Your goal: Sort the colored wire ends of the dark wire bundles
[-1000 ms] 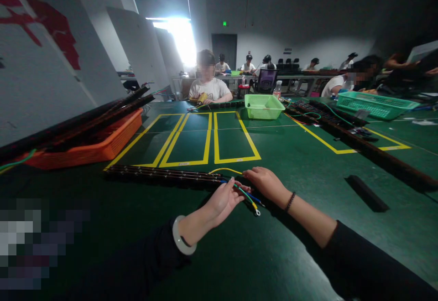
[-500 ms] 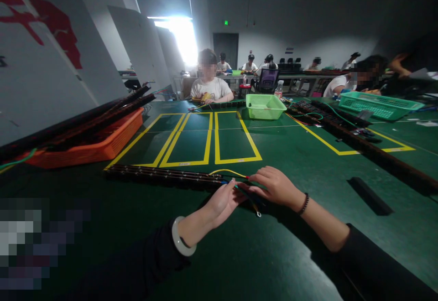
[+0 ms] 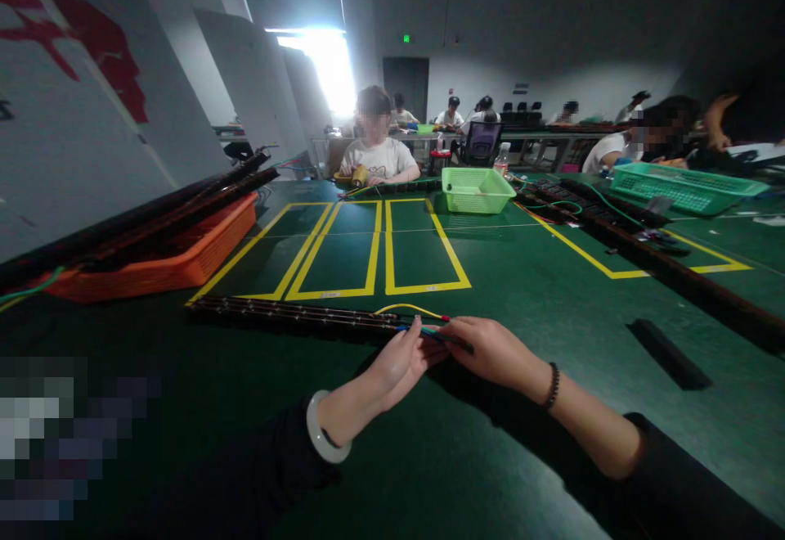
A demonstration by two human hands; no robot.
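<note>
A long dark strip assembly (image 3: pixel 294 315) lies across the green table, with wires coming out of its right end. My left hand (image 3: pixel 401 364) is closed on the blue and green wires (image 3: pixel 429 330) beside that end. Just to its right, my right hand (image 3: pixel 494 349) pinches the same wires further along, its fingertips close to those of my left hand. A yellow wire (image 3: pixel 410 306) arches above both hands to a red terminal (image 3: pixel 445 318) by my right fingers. The wire tips are mostly hidden under my right hand.
Yellow tape frames (image 3: pixel 331 294) mark the table beyond the strip. An orange basket (image 3: pixel 214 245) with dark strips is at left, a light green basket (image 3: pixel 478 191) further back. A short black piece (image 3: pixel 670 354) and a long dark strip (image 3: pixel 693 282) lie right. People sit beyond.
My right hand has shifted slightly down and turned over the wires. The ring terminal that hung below my hands is no longer visible. My left hand has barely moved.
</note>
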